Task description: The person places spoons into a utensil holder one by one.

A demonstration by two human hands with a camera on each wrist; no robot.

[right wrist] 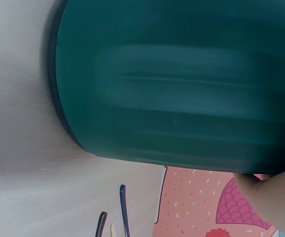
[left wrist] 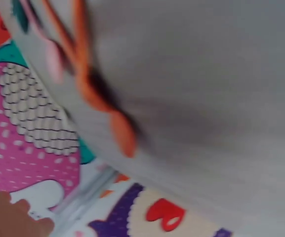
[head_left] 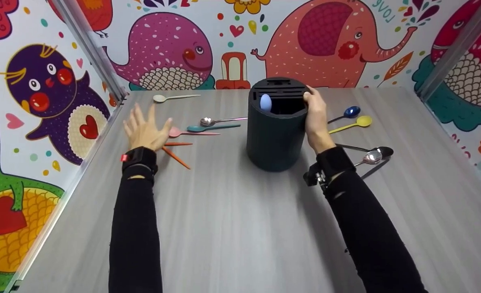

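Note:
A dark green utensil holder (head_left: 275, 142) with a black slotted top stands in the middle of the table. At its right upper side my right hand (head_left: 317, 120) grips the rim and wall. The lavender end of a utensil (head_left: 266, 102) sticks up inside the opening. Over on the left, my left hand (head_left: 144, 130) is spread with fingers straight and holds nothing. It hovers over two orange spoons (left wrist: 123, 133), hiding their bowls in the head view. Close to its thumb lies a pink spoon (head_left: 176, 132), with a teal spoon (head_left: 195, 128) just beyond.
A cream spoon (head_left: 159, 98) lies at the back left, and a silver spoon (head_left: 207, 121) left of the holder. Right of it are a blue spoon (head_left: 351, 112), a yellow spoon (head_left: 363, 121), another silver spoon (head_left: 372, 157) and a black spoon (head_left: 385, 151). Printed panels (head_left: 232, 32) wall the table.

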